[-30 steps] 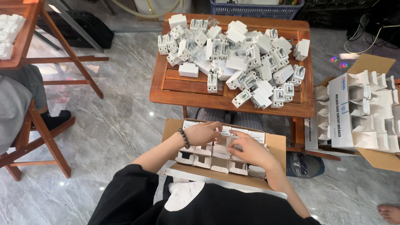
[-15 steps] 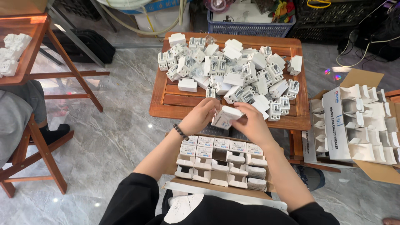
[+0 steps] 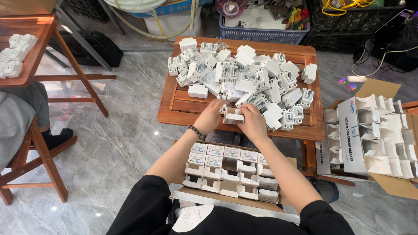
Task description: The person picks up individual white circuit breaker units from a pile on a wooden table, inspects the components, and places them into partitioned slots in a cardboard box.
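Observation:
My left hand (image 3: 212, 116) and my right hand (image 3: 252, 122) meet at the near edge of a small wooden table (image 3: 178, 106), both gripping one small white carton (image 3: 234, 116) with its flap open. Just beyond the hands lies a heap of white circuit breakers (image 3: 244, 80) spread over the tabletop. On my lap sits a brown cardboard box (image 3: 289, 163) holding rows of small white cartons (image 3: 226, 167), some with flaps shut, some still open at the top. A dark bead bracelet is on my left wrist.
An open cardboard box (image 3: 387, 93) of empty white cartons stands at the right. A blue plastic crate (image 3: 265, 32) sits behind the table. At the left are a wooden table (image 3: 41, 48) with white parts and another person's leg and shoe (image 3: 54, 135) by a wooden stool.
Both hands rose from the box on my lap to the table's near edge, carrying one small white carton. The camera view tilted up and forward.

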